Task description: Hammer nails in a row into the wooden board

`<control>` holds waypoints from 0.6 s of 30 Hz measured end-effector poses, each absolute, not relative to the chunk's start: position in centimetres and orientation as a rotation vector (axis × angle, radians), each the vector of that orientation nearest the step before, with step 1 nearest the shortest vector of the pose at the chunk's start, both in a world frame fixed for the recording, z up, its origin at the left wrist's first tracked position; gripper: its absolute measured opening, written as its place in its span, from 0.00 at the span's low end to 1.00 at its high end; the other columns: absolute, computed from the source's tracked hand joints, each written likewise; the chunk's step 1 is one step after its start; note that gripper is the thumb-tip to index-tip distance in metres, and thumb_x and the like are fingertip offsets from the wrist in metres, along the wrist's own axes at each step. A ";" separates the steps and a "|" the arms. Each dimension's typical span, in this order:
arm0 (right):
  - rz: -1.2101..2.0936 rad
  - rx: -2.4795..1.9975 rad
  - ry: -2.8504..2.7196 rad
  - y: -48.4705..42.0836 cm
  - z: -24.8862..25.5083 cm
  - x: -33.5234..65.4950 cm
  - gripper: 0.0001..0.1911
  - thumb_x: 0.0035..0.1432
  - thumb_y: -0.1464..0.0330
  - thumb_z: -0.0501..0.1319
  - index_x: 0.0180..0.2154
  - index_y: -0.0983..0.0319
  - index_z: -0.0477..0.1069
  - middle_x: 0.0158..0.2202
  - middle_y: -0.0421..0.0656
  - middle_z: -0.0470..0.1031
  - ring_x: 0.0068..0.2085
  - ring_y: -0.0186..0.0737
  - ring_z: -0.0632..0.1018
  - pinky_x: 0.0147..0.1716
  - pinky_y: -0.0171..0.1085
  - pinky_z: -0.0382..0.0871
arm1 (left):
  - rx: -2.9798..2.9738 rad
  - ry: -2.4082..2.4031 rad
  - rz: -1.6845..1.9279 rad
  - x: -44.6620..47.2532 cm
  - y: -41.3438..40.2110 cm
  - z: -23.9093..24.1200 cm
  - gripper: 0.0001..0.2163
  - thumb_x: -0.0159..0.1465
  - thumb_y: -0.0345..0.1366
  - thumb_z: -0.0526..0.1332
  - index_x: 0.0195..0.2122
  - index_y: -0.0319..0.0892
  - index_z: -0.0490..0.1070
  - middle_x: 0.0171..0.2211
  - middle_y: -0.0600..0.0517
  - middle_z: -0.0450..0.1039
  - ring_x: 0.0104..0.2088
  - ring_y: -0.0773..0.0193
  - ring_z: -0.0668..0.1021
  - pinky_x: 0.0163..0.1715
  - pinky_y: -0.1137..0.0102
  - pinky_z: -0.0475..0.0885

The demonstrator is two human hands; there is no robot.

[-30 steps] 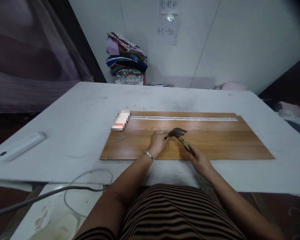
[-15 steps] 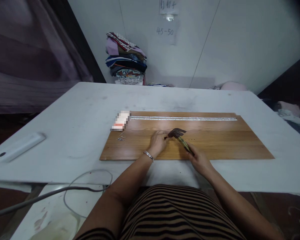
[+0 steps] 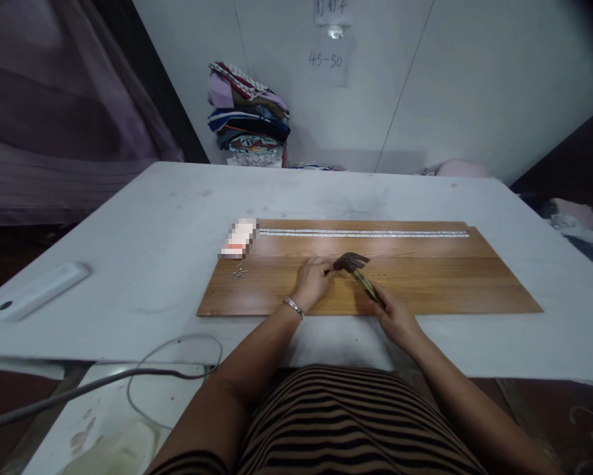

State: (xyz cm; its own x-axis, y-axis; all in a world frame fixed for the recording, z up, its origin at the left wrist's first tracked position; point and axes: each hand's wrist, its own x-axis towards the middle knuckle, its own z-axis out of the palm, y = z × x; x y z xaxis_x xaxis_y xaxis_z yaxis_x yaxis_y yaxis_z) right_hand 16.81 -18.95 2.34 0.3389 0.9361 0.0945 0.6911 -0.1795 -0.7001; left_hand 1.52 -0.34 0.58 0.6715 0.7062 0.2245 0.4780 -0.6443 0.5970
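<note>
My right hand (image 3: 398, 320) is wrapped round the handle of a claw hammer (image 3: 363, 284). The hammer's dark head hovers right beside the fingertips of my left hand (image 3: 313, 282), claw pointing right. My left hand is closed in a pinch low over a brown wooden board (image 3: 449, 284); it seems to hold a nail, mostly hidden by the fingers and the hammer head. To the right of the hammer, small dark dots (image 3: 378, 275) form a short row in the wood. Several loose nails (image 3: 239, 272) lie in a small pile at the board's left.
Two white marked strips (image 3: 365, 233) run along the board's far side. A blurred-out pale box (image 3: 240, 239) sits at its far left corner. On the white table (image 3: 142, 231) lies a long white object (image 3: 43, 290). Folded cloth (image 3: 249, 119) is stacked by the wall; a cable (image 3: 103, 381) crosses lower left.
The hammer head has shifted very slightly to the right. My left hand keeps its pinch in the same place on the board.
</note>
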 end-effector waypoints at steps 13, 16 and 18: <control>0.477 -1.966 -1.428 -19.1 2.3 16.8 0.26 0.60 0.67 0.54 0.61 0.59 0.66 0.55 0.49 0.76 0.54 0.52 0.77 0.53 0.52 0.71 | 2.343 0.920 0.601 1.5 -0.5 1.0 0.05 0.60 0.29 0.63 0.34 0.44 0.78 0.36 0.50 0.76 0.42 0.61 0.75 0.45 0.66 0.69; 0.499 -1.962 -1.455 -19.1 2.5 16.7 0.26 0.60 0.67 0.53 0.60 0.62 0.66 0.55 0.52 0.76 0.54 0.53 0.77 0.53 0.53 0.70 | 2.356 0.923 0.585 1.5 -0.5 1.1 0.05 0.60 0.28 0.63 0.33 0.44 0.78 0.35 0.50 0.76 0.41 0.61 0.75 0.45 0.66 0.69; 0.490 -1.956 -1.453 -19.1 2.6 16.7 0.26 0.60 0.67 0.53 0.60 0.62 0.67 0.54 0.52 0.76 0.53 0.54 0.77 0.53 0.53 0.71 | 2.363 0.937 0.580 1.6 -0.4 1.0 0.05 0.60 0.29 0.63 0.33 0.44 0.78 0.35 0.50 0.76 0.41 0.61 0.75 0.45 0.66 0.69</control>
State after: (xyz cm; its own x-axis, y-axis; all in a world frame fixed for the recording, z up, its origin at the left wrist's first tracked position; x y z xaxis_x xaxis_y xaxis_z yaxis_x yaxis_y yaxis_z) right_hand 16.70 -19.05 2.59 0.3176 0.9450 0.0784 0.7042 -0.1797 -0.6868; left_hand 1.56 -0.44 1.04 0.6677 0.7192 0.1920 0.4925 -0.6203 0.6105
